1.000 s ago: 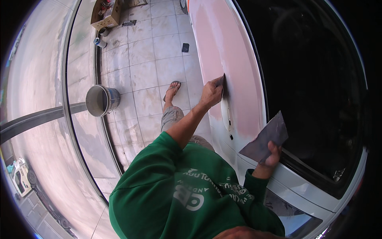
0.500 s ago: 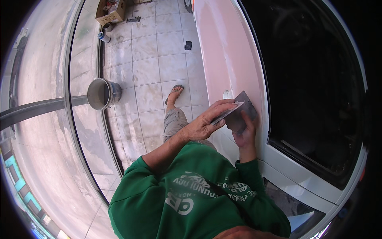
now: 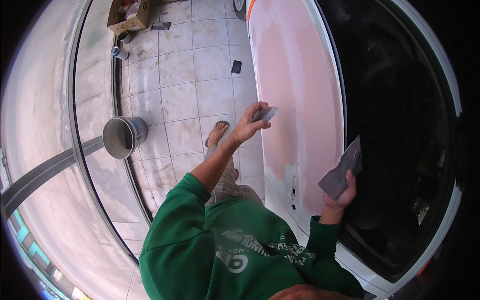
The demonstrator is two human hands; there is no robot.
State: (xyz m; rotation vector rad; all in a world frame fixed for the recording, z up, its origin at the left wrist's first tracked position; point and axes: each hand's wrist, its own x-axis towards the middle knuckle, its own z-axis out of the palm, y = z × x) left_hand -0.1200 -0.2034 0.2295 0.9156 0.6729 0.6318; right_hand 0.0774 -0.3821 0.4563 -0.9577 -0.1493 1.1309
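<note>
Hands are working beside the pink-coated car panel (image 3: 295, 90): left hand (image 3: 249, 125) pinching a small grey scraper (image 3: 264, 114), right hand (image 3: 341, 192) gripping a dark flat board (image 3: 342, 170).

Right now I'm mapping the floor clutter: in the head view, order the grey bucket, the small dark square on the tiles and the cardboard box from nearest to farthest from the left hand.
1. Small dark square: on the tiles beyond the left hand.
2. Grey bucket: to its left, by the curved rail.
3. Cardboard box: far upper left.
</note>
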